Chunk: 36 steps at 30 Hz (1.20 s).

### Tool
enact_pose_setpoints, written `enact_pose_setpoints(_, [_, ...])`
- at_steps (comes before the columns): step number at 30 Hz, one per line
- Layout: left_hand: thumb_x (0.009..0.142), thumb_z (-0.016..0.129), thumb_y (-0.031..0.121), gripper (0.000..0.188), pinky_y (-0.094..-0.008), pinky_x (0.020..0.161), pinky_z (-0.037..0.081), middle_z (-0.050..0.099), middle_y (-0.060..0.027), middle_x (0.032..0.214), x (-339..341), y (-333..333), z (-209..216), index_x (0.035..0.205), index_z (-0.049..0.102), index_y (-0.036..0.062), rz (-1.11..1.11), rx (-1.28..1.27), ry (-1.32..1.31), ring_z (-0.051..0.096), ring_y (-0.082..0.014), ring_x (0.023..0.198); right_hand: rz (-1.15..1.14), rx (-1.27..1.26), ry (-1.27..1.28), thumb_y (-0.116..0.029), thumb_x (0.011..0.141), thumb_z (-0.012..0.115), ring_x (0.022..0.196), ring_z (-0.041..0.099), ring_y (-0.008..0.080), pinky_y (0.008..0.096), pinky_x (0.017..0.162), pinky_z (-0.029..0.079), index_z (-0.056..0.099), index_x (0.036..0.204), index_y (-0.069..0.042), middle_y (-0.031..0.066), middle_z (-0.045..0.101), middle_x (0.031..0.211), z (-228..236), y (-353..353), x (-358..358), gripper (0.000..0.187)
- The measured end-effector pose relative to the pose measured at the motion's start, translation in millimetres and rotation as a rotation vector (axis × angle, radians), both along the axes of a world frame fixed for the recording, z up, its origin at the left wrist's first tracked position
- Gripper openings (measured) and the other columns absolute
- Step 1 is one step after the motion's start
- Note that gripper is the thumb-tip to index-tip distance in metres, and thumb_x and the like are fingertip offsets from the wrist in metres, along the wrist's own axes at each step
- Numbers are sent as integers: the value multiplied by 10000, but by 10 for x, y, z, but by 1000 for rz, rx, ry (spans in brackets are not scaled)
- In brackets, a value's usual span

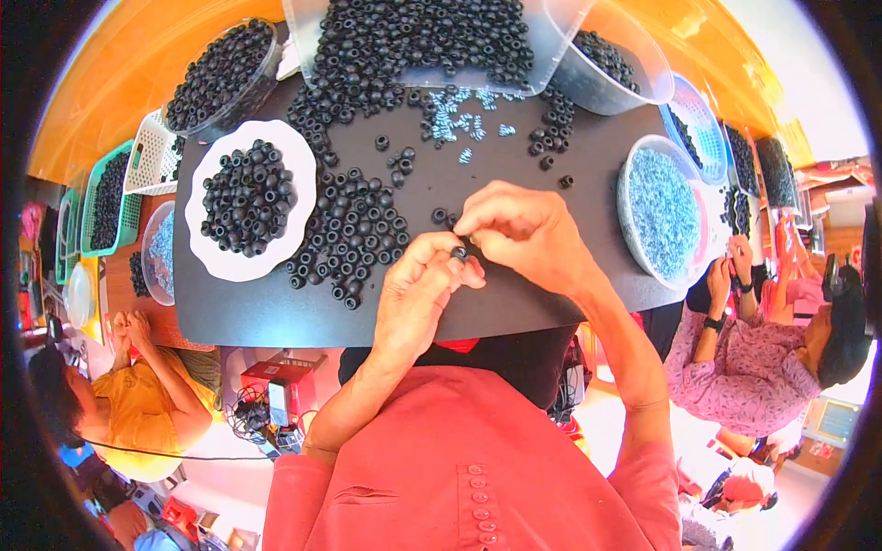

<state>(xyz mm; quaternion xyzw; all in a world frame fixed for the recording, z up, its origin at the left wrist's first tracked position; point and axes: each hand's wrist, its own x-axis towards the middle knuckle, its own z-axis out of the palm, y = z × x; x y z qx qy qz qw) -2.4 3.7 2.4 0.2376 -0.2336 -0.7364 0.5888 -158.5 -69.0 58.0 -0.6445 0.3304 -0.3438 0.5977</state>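
Pinched between the thumb and fingers of my left hand (424, 285) is a small round black plastic part (458, 253) with a hole in it. My right hand (528, 234) is close beside it, thumb and forefinger pressed together; whatever they hold is too small to make out. A couple of similar black parts (439, 216) lie on the dark table (496, 308) just beyond my fingertips. Left of my hands spreads a loose heap of these parts (354, 230). Farther off, small silvery coil springs (450, 118) are scattered on the table.
A white scalloped plate (209, 248) of black parts is at the left, and a tub of small pale-blue pieces (663, 216) at the right. A large clear bin (551, 55) of black parts stands at the back. Other people (138, 395) work at both sides.
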Motion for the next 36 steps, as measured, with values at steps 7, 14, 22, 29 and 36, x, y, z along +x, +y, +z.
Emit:
enact_pose_setpoints(7, [938, 505, 30, 160, -295, 854, 472, 642, -72, 887, -30, 25, -20, 1085, 556, -7, 27, -13, -122, 610, -141, 878, -67, 33, -19, 34, 844, 585, 715, 620, 106, 246, 634, 503, 659, 912, 23, 76, 640, 908, -146, 208, -82, 101])
enact_pose_setpoints(14, [930, 523, 12, 131, -280, 828, 480, 650, -69, 879, -50, 27, -48, 1055, 565, 8, 41, -11, -155, 624, -133, 835, -112, 14, -80, 25, 839, 607, 715, 630, 98, 238, 644, 494, 654, 929, 22, 61, 657, 866, -202, 256, -91, 101])
enact_pose_setpoints(22, [932, 520, 3, 118, -265, 814, 480, 654, -60, 885, -52, 34, -50, 1041, 566, 16, 56, -31, -185, 624, -117, 830, -144, -69, 54, 103, 833, 594, 827, 617, 122, 248, 701, 507, 655, 1013, 16, 95, 637, 979, -175, 332, -77, 209])
enact_pose_setpoints(29, [936, 519, 5, 117, -259, 822, 476, 649, -55, 879, -47, 20, -24, 1044, 564, 9, 37, -26, -158, 621, -112, 840, -157, -172, -7, 102, 811, 606, 807, 607, 116, 248, 713, 503, 641, 968, 10, 83, 640, 950, -297, 330, -107, 185])
enact_pose_setpoints(36, [930, 520, -3, 116, -256, 826, 472, 645, -50, 878, -46, 41, 11, 1037, 564, 6, 30, -23, -242, 614, -105, 842, -162, -331, 206, 24, 761, 684, 725, 612, 100, 251, 655, 496, 639, 926, -15, 51, 656, 874, -107, 338, -122, 175])
